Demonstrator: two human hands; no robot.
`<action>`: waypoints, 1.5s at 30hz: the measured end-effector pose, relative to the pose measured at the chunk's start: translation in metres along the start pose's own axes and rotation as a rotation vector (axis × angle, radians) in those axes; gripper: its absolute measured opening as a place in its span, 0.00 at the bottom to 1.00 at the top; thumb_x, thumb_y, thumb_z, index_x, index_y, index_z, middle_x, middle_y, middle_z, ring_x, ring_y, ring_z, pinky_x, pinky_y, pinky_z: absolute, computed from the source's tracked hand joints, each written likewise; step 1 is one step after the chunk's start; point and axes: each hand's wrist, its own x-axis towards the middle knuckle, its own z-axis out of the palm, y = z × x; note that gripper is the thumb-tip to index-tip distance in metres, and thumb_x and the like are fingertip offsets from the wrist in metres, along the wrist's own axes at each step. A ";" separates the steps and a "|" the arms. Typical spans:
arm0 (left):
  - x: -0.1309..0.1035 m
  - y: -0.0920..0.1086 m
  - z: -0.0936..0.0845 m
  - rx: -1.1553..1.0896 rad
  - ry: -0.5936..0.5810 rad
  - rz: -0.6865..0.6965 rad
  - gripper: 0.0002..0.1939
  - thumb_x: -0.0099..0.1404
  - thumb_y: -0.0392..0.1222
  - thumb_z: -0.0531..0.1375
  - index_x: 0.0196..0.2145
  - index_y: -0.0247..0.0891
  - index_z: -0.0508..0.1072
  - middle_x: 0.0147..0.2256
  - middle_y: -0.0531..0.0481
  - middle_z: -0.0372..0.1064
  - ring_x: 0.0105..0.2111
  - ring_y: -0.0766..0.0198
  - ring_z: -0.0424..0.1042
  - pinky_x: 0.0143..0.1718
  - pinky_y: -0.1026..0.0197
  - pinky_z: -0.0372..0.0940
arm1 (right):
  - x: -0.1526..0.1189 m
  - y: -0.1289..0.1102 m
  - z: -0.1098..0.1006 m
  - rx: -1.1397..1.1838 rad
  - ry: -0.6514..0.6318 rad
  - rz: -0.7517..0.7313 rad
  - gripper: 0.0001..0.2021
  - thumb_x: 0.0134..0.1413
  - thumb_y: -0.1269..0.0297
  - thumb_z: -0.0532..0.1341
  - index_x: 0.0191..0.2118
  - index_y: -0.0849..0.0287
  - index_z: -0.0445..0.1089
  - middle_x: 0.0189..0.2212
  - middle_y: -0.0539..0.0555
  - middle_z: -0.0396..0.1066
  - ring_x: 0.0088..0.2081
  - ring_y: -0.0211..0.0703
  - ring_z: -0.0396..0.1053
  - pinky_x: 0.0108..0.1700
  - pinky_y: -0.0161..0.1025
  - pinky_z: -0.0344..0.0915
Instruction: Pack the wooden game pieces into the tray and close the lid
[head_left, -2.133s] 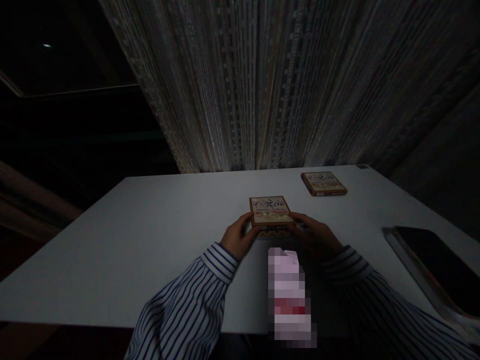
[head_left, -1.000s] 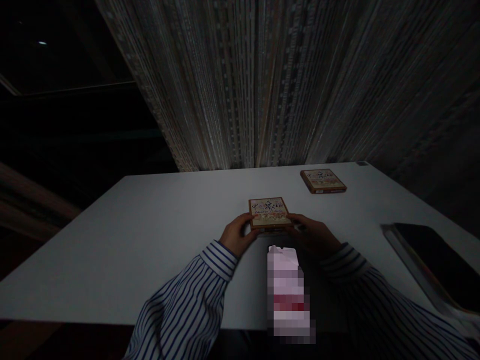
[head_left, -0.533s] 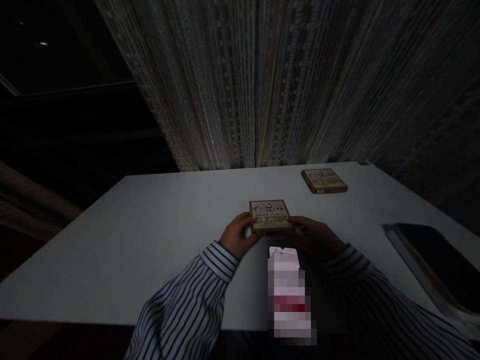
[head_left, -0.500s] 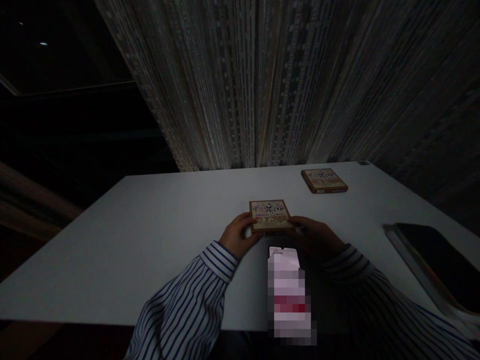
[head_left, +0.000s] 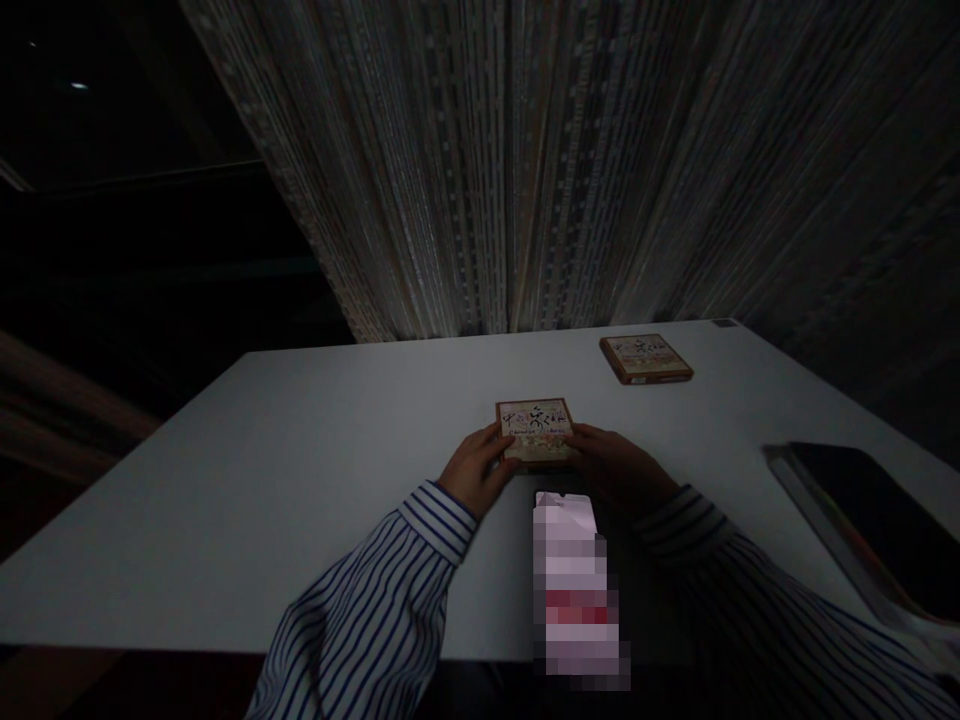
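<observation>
A flat Chinese chess box (head_left: 535, 425) with a printed lid and brown edges is between my two hands near the middle of the table. My left hand (head_left: 476, 467) grips its left side, fingers at the edge and thumb at the near corner. At the right side my right hand (head_left: 616, 462) is closed on the box, its fingertips over the lid's edge; much of this hand is in shadow. Just below the box lies a phone (head_left: 574, 560) with a lit screen, mostly blurred out by pixelation.
A second, similar chess box (head_left: 646, 359) lies at the back right of the white table (head_left: 300, 480). On the right edge sits a dark-topped flat object (head_left: 874, 520) over what looks like a paper stack. A patterned curtain (head_left: 480, 180) hangs behind the table.
My right fingers have come further over the lid's right edge, and the box has shifted very slightly. The view has also moved a little; the phone and second box look still.
</observation>
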 end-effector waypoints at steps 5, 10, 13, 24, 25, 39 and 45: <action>-0.001 -0.002 0.002 0.037 -0.002 -0.007 0.18 0.56 0.43 0.56 0.43 0.33 0.69 0.49 0.37 0.61 0.49 0.53 0.62 0.48 0.48 0.59 | 0.000 0.005 0.004 -0.001 -0.037 0.001 0.16 0.53 0.62 0.51 0.46 0.60 0.65 0.47 0.60 0.64 0.45 0.47 0.64 0.43 0.47 0.65; -0.001 0.000 0.001 0.046 0.029 0.026 0.20 0.56 0.44 0.56 0.46 0.35 0.66 0.51 0.38 0.59 0.50 0.53 0.59 0.50 0.47 0.57 | 0.001 -0.003 -0.002 -0.054 -0.004 0.022 0.16 0.52 0.62 0.51 0.46 0.60 0.65 0.48 0.60 0.63 0.45 0.48 0.64 0.45 0.48 0.64; 0.000 0.000 0.002 0.071 0.018 0.044 0.19 0.58 0.44 0.54 0.47 0.35 0.65 0.52 0.38 0.57 0.51 0.54 0.57 0.50 0.48 0.56 | 0.003 -0.009 -0.002 -0.100 0.006 0.014 0.15 0.52 0.63 0.51 0.46 0.59 0.65 0.48 0.60 0.63 0.46 0.49 0.63 0.45 0.49 0.62; 0.007 0.006 0.001 0.088 0.012 0.019 0.20 0.58 0.46 0.54 0.47 0.34 0.65 0.52 0.38 0.57 0.52 0.54 0.56 0.51 0.48 0.55 | 0.006 -0.012 -0.003 -0.125 0.031 0.045 0.17 0.51 0.60 0.52 0.46 0.59 0.65 0.49 0.60 0.63 0.47 0.51 0.62 0.44 0.50 0.63; 0.008 0.006 0.001 0.094 -0.004 0.032 0.22 0.58 0.46 0.53 0.48 0.33 0.63 0.53 0.37 0.55 0.53 0.54 0.55 0.52 0.49 0.54 | 0.007 -0.014 -0.003 -0.128 0.035 0.049 0.17 0.52 0.60 0.51 0.46 0.59 0.64 0.49 0.60 0.63 0.48 0.50 0.62 0.44 0.50 0.63; 0.044 0.020 -0.005 0.194 -0.134 -0.011 0.24 0.59 0.48 0.51 0.50 0.31 0.61 0.54 0.35 0.53 0.55 0.52 0.52 0.53 0.49 0.50 | 0.037 -0.022 -0.019 -0.159 -0.035 0.079 0.18 0.53 0.64 0.50 0.48 0.65 0.62 0.50 0.62 0.61 0.51 0.49 0.58 0.48 0.47 0.59; 0.042 0.004 0.013 0.196 -0.156 -0.041 0.24 0.61 0.47 0.48 0.52 0.31 0.59 0.55 0.36 0.53 0.56 0.52 0.50 0.53 0.48 0.50 | 0.043 -0.010 -0.007 -0.121 -0.037 0.056 0.18 0.54 0.65 0.48 0.48 0.67 0.63 0.49 0.62 0.62 0.52 0.48 0.57 0.50 0.47 0.58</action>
